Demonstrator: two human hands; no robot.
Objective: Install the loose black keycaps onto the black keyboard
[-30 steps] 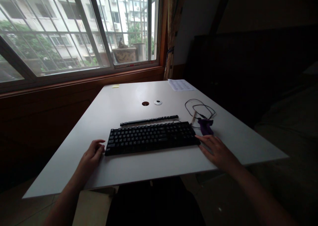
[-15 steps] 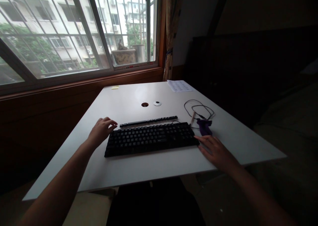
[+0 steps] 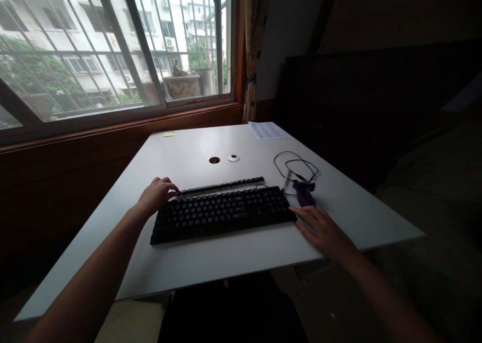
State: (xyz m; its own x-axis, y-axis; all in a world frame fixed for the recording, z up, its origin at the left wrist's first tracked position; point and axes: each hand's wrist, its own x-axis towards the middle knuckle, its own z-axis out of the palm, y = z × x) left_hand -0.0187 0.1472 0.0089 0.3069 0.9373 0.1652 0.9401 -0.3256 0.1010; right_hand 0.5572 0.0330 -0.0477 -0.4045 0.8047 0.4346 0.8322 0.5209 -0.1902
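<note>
A black keyboard (image 3: 222, 215) lies on the white table in front of me. Just behind it, a narrow row of loose black keycaps (image 3: 226, 185) runs roughly along its back edge. My left hand (image 3: 156, 196) is at the left end of that row, its thumb and forefinger pinched together beside the end keycap. Whether a keycap sits between the fingertips is too small to tell. My right hand (image 3: 318, 227) holds the keyboard's right front corner, fingers along the side and thumb below them.
Right of the keyboard lie a purple cloth-like item (image 3: 304, 193), a thin light stick (image 3: 286, 178) and a looped black cable (image 3: 297, 157). Farther back are a round hole (image 3: 214, 160), its white cover (image 3: 233, 158), printed paper (image 3: 267, 130) and yellow notes (image 3: 168, 134).
My left hand has moved slightly right, its fingertips coming to the left end of the keycap row. My right hand stays at the keyboard's corner. The whole view has shifted slightly.
</note>
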